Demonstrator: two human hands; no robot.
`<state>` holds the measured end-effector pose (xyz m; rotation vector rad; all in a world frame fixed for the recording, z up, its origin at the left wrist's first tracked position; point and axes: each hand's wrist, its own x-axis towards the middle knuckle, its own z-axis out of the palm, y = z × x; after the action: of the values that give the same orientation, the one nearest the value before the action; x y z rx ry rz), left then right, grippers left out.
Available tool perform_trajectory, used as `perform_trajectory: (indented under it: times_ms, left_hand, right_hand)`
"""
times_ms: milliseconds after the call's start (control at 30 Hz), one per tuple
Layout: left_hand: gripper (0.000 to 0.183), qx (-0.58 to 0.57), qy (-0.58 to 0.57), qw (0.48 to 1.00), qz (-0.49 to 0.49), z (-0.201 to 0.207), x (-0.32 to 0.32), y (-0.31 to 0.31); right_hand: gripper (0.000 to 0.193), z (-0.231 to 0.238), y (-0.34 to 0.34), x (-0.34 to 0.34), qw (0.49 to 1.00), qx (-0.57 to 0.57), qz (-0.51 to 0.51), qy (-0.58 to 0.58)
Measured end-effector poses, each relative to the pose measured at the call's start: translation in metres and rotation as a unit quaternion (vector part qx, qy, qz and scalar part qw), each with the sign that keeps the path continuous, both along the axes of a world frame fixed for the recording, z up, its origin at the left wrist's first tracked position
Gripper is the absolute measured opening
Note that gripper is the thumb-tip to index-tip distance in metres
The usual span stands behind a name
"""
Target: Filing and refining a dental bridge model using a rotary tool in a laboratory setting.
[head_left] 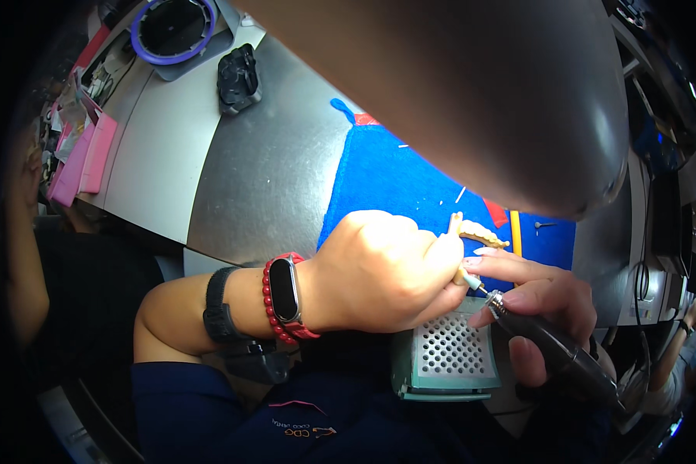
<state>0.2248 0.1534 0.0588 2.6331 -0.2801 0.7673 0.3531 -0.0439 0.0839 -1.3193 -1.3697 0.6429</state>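
My left hand (394, 271) is closed in a fist, fingers pinched on a small pale piece (462, 274), mostly hidden. My right hand (545, 301) grips a dark rotary handpiece (561, 352) with a metal collar. Its thin shank carries a small light grinding tip (472, 282), close against the pale piece. A beige dental arch model (483, 233) shows just beyond my left fingers; whether they touch it I cannot tell. Below my hands stands a light green box with a perforated white grille (456, 346).
A large dark rounded lamp head (518, 100) hangs over the bench. A blue cloth (387, 170) carries a yellow stick (516, 232) and a small bur (545, 225). At left are a black object (239, 79), a purple-rimmed round device (135, 35) and a pink bin (97, 155). Other people sit at both sides.
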Motion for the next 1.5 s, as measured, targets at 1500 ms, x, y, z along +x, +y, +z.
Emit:
perform_trajectory:
  times_ms: [1500]
  left_hand:
    - [0.03,-0.045,-0.058,0.995,-0.073,-0.027,0.014,-0.027]
  right_hand:
    - [0.053,-0.032,-0.016,0.022,0.94,-0.056,-0.06,-0.33]
